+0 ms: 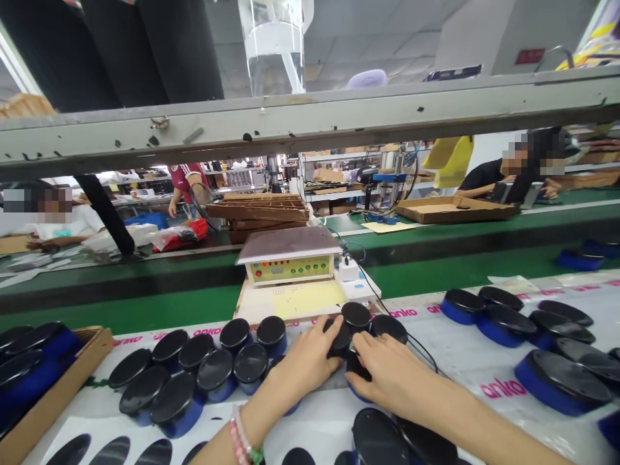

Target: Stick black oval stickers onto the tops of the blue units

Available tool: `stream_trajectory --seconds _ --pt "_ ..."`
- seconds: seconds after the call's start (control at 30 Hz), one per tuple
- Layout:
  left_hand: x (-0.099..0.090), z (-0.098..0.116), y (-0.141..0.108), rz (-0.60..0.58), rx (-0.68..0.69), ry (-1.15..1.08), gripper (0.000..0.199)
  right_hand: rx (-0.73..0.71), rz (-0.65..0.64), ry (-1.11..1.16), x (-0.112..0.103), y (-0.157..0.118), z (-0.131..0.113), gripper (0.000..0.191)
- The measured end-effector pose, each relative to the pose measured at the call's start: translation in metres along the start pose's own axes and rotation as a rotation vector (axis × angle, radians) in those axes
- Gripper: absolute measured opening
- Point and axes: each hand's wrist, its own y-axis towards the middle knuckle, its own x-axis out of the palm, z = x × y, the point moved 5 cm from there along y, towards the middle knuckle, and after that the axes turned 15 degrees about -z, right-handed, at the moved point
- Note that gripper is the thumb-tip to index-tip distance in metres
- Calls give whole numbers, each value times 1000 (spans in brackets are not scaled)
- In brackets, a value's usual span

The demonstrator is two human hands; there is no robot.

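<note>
Left hand (312,354): while it is wrapped around a black-topped round case (341,342), that case is over the sheeted surface (465,365).
Right hand (382,361): gripping a second round case (357,368), just beside the first.
Cardboard box (62,391): at far left, holding several black-and-blue cases (24,371).
Cardboard tray (443,216): across the green conveyor belt (194,303), a small dark object (464,207) inside.

The person's left hand (314,352) and right hand (387,363) are bare, and both forearms (440,403) are uncovered as far as they show. Around the left wrist (254,413) sits a beaded bracelet (238,436) in what look like two strands, round pink beads beside paler ones, with a cluster of green. A small pale glint (353,349) shows at the right hand's fingers, too small to identify
</note>
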Motion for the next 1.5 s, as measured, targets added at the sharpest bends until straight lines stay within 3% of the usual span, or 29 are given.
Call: stream_trajectory --seconds 0.2,0.37,0.5,0.63,0.87,1.07,1.23,1.4,1.5 --pt "2 3 -2 -44 -41 12 79 -36 -20 -8 9 5 1 13" --pt "-9 -9 -19 -44 -100 62 90 -64 42 44 13 3 4 9" --pt "-21 -32 -40 -96 -266 170 68 -76 81 71 18 5 8 8" --pt "-25 -41 -45 -122 -315 193 52 -78 80 79 24 8 11 13" --pt "-29 -47 -47 -119 -373 212 48 -34 86 86 22 4 10 15" --pt "-29 -50 -56 -7 -398 228 54 -43 139 107 15 -1 8 14" --pt "-9 -28 -70 -11 -199 219 59 -48 179 177 15 -2 7 17" --pt "-4 -25 -82 -37 -122 220 31 -9 104 268 12 -7 7 21" --pt "-7 -31 -83 -71 -122 230 25 -34 62 367 4 -18 15 20"
